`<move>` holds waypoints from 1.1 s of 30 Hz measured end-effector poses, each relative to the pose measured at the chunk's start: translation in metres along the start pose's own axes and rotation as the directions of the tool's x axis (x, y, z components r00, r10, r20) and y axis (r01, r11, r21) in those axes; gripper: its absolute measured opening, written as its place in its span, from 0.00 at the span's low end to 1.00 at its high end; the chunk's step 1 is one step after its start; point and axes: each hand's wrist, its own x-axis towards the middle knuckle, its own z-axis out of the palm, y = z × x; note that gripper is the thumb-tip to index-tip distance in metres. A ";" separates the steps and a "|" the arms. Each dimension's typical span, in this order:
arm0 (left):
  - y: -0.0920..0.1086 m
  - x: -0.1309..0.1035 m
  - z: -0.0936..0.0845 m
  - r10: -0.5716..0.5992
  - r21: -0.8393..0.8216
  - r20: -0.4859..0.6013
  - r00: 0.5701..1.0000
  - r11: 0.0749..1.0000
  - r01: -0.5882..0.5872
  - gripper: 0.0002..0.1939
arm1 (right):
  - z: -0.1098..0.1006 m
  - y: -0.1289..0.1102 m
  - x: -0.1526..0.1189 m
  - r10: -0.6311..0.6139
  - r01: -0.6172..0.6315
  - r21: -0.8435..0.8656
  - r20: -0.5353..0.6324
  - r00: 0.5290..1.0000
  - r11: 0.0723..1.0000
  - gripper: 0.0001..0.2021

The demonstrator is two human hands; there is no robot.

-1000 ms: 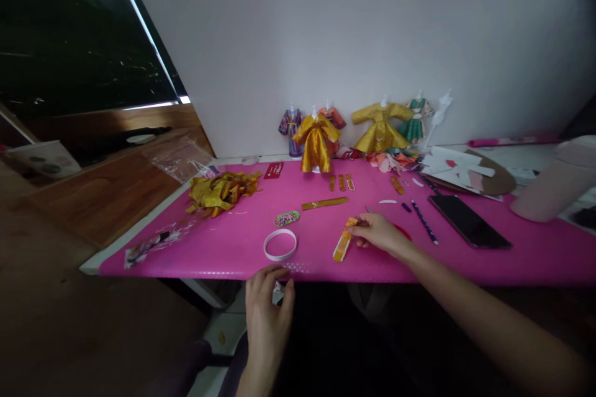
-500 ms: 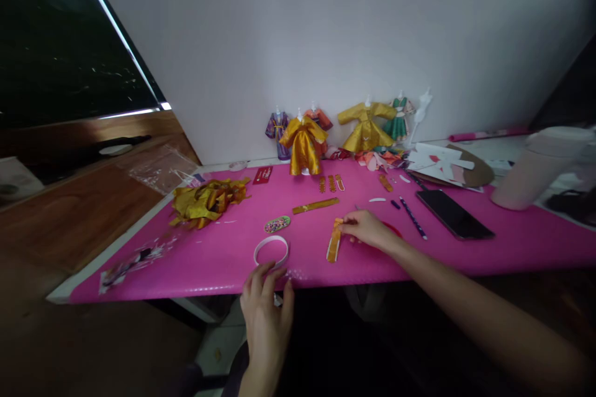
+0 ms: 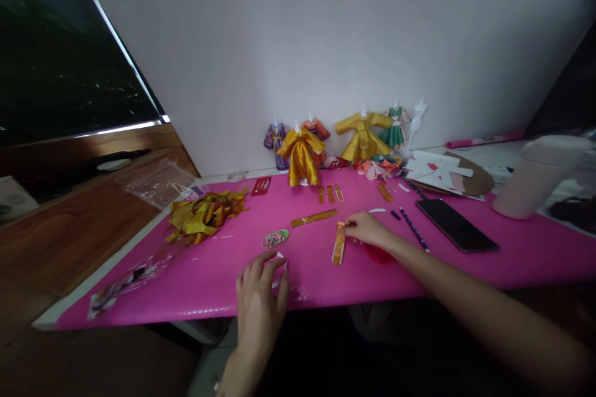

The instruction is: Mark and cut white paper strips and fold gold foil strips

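My left hand (image 3: 261,288) is at the table's near side, its fingers curved over a white roll of tape (image 3: 280,255) with the thumb at its right side. Most of the roll is hidden by the hand. Between the thumb and fingers of my right hand (image 3: 365,229) is the upper end of an orange-gold fabric strip (image 3: 338,248) with pale edges. Under the right wrist lies a red round thing (image 3: 378,254), partly covered. Beyond the left hand is an oval case with coloured dots (image 3: 275,238). A longer gold strip (image 3: 314,218) lies behind it.
Gold fabric scraps (image 3: 205,214) are heaped on the left of the pink table (image 3: 209,288). Small dress forms in gold dresses (image 3: 303,158) and other outfits stand along the wall. At right are a pen (image 3: 414,229), a phone (image 3: 456,224) and a pale tumbler (image 3: 535,180).
My left hand has moved forward from the table edge onto the tape roll. My right hand still holds the fabric strip. The view has tilted slightly.
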 end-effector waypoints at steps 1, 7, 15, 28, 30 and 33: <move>-0.001 0.008 0.001 0.027 -0.001 0.018 0.999 1.000 -0.027 0.08 | -0.004 0.001 0.000 0.006 -0.006 0.002 -0.004 1.000 1.000 0.13; 0.011 0.046 0.019 0.199 -0.043 0.220 0.955 0.980 -0.194 0.12 | -0.034 0.017 0.016 0.039 -0.036 0.051 -0.043 0.998 0.998 0.14; 0.036 0.097 0.048 0.309 -0.027 0.449 0.838 0.942 -0.333 0.12 | -0.076 0.024 0.050 0.011 0.005 0.155 -0.107 0.994 0.988 0.12; 0.051 0.172 0.167 0.389 -0.007 0.506 0.769 0.894 -0.448 0.15 | -0.085 0.050 0.051 -0.061 0.148 0.333 -0.258 0.964 0.931 0.08; 0.053 0.176 0.177 0.385 -0.013 0.490 0.782 0.900 -0.435 0.17 | -0.086 0.049 0.048 -0.076 0.174 0.366 -0.266 0.961 0.914 0.10; 0.056 0.177 0.186 0.377 -0.021 0.480 0.792 0.908 -0.420 0.16 | -0.088 0.044 0.042 -0.080 0.198 0.413 -0.284 0.956 0.889 0.14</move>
